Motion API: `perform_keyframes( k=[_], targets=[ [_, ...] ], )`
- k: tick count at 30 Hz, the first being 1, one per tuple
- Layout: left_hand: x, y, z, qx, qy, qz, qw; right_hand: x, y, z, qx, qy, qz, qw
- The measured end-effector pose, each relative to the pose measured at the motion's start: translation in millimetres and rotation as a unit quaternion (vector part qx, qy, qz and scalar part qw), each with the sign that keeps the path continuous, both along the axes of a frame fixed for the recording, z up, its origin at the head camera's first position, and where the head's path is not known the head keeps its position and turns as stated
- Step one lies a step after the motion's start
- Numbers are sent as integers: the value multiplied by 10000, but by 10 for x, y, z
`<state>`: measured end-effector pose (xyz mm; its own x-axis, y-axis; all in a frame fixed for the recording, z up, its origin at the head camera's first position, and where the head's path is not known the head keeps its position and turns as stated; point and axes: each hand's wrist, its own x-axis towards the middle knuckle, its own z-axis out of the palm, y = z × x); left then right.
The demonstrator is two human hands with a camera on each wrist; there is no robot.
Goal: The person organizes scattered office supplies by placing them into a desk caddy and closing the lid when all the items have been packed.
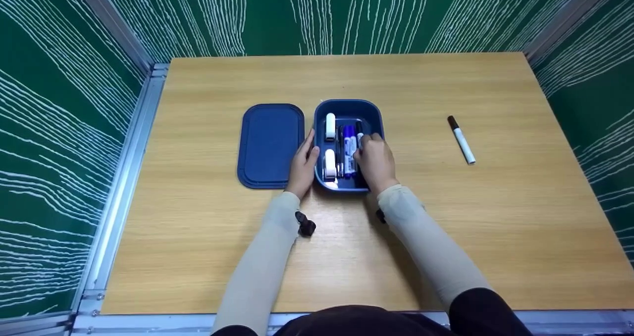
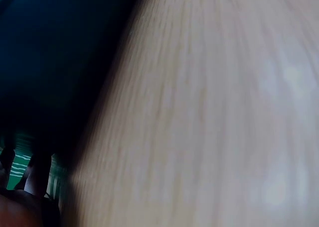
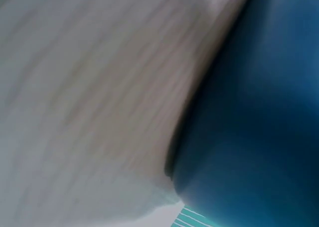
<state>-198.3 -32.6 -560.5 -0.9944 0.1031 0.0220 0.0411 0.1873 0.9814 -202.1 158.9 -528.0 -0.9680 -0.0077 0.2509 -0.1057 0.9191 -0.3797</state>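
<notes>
A dark blue plastic box (image 1: 349,107) stands open in the middle of the table. My left hand (image 1: 303,166) rests along its left wall, fingers fairly straight, thumb at the rim. My right hand (image 1: 377,161) reaches inside over the right wall, its fingers curled round a black-capped marker (image 1: 359,128) whose lower part the hand hides. Beside that marker lie blue markers (image 1: 347,150), slim dark pens (image 1: 340,147) and two white rounded items (image 1: 330,126), one above the other. Both wrist views are mostly filled by the box's outer wall (image 3: 259,117) and the tabletop.
The box's blue lid (image 1: 271,145) lies flat to the left, close to my left hand. Another black-capped white marker (image 1: 461,140) lies on the wooden table (image 1: 208,256) at the right. Green panels (image 1: 267,19) with white lines and metal rails surround the table.
</notes>
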Motion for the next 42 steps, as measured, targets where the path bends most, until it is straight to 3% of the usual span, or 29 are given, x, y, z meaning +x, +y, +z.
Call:
perform_keyframes(
  k=[18, 42],
  targets=[
    [2, -2, 0, -97, -58, 28, 9999, -4, -36, 24, 365, -226, 77, 9990],
    [6, -8, -4, -132, -1, 16, 9999, -12, -48, 1, 447, -413, 172, 9980]
  ],
)
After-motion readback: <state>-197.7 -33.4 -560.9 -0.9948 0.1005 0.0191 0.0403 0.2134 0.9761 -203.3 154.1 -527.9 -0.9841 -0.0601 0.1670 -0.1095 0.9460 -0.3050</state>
